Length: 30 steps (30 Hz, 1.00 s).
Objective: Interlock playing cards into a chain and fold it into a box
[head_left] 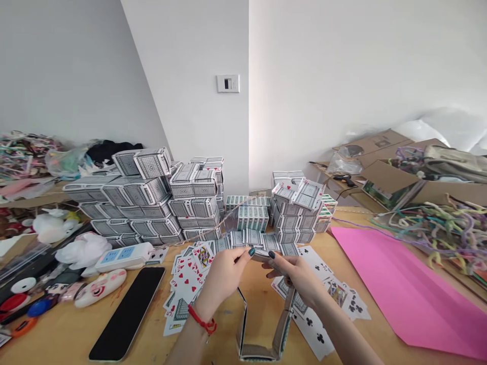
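My left hand (227, 271), with a red string bracelet at the wrist, and my right hand (299, 276) come together over the table. Thumbs and fingers of both pinch a thin piece of folded playing card (262, 253), seen nearly edge-on. Below them stands an angular band of folded cards (258, 351); whether it joins the pinched piece is hidden by my hands. Left of my left wrist lie loose face-up red cards (187, 276). Beside my right forearm are loose black club cards (315, 332). Face-down cards (253, 237) lie just beyond my fingers.
Stacked card blocks (148, 195) rise at the back left, with another stack (294, 215) at the back right. A black phone (129, 314) and a white power strip (125, 255) lie left. Pink paper (403, 289) covers the right, near tangled fuzzy strands (452, 228).
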{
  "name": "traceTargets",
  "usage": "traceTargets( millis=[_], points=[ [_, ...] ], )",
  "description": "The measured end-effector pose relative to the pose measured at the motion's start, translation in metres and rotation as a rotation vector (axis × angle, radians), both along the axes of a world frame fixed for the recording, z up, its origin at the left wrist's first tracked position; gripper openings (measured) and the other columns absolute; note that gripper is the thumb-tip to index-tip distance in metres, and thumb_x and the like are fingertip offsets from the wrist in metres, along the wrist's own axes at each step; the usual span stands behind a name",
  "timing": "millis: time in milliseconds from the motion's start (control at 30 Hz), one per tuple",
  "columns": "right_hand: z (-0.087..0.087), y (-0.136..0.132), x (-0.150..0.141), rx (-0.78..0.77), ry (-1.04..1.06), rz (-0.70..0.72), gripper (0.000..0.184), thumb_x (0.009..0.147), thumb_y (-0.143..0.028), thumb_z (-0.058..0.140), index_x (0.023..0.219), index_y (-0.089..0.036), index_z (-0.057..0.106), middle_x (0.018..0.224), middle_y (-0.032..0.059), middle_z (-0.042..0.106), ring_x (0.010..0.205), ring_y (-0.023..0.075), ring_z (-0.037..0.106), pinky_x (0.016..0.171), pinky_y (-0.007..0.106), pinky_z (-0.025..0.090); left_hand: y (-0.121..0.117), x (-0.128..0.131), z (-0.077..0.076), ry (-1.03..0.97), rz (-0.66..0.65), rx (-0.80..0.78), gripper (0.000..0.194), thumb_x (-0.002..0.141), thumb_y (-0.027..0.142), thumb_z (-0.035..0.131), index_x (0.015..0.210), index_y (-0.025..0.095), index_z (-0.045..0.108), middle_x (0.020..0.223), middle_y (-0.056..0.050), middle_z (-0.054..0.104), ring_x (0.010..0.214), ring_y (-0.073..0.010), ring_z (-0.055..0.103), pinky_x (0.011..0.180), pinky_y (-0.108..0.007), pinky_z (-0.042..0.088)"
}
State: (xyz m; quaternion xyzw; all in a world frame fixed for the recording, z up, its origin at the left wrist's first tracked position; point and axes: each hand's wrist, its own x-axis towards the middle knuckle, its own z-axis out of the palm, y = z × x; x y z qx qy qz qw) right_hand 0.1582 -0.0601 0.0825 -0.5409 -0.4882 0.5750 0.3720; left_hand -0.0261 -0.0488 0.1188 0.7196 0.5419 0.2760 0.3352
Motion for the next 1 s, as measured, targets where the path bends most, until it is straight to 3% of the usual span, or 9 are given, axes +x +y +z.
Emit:
traceTargets(
  millis=[300, 500, 800, 1000],
  points=[
    [0.001, 0.000, 0.003, -0.024, 0.002, 0.050, 0.048, 0.071, -0.060, 0.050, 0.077, -0.015, 0.067, 0.086, 0.0098, 0.069, 0.075, 0.0237, 0.064, 0.050, 0.025, 0.030, 0.001, 0.002, 0.000, -0.019, -0.003, -0.056, 0.044, 0.081, 0.044, 0.034, 0.092, 0.018, 0.068, 0.078, -0.004, 0.069, 0.075, -0.0209, 0.057, 0.066, -0.027, 0.041],
    [0.007, -0.004, 0.001, -0.013, 0.021, 0.075, 0.048, 0.073, -0.059, 0.049, 0.083, -0.015, 0.069, 0.089, 0.0106, 0.068, 0.075, 0.0218, 0.062, 0.050, 0.025, 0.028, 0.001, -0.002, 0.001, -0.069, -0.017, -0.050, 0.042, 0.082, 0.043, 0.037, 0.099, 0.020, 0.067, 0.084, -0.002, 0.069, 0.078, -0.0214, 0.059, 0.067, -0.028, 0.043],
    [0.009, -0.004, -0.001, -0.027, 0.157, 0.102, 0.046, 0.073, -0.054, 0.054, 0.097, -0.016, 0.066, 0.103, 0.0118, 0.063, 0.088, 0.0220, 0.060, 0.062, 0.027, 0.040, 0.006, -0.012, -0.002, -0.123, 0.022, -0.056, 0.043, 0.082, 0.044, 0.040, 0.109, 0.019, 0.062, 0.093, -0.003, 0.069, 0.084, -0.0218, 0.060, 0.073, -0.031, 0.046],
    [0.007, -0.004, 0.000, -0.021, 0.174, 0.024, 0.044, 0.067, -0.049, 0.063, 0.099, -0.019, 0.065, 0.104, 0.0090, 0.063, 0.086, 0.0204, 0.060, 0.072, 0.030, 0.046, 0.010, -0.019, -0.001, -0.245, 0.065, -0.019, 0.034, 0.080, 0.037, 0.047, 0.105, 0.022, 0.064, 0.113, -0.004, 0.062, 0.105, -0.0236, 0.054, 0.092, -0.035, 0.040]
  ],
)
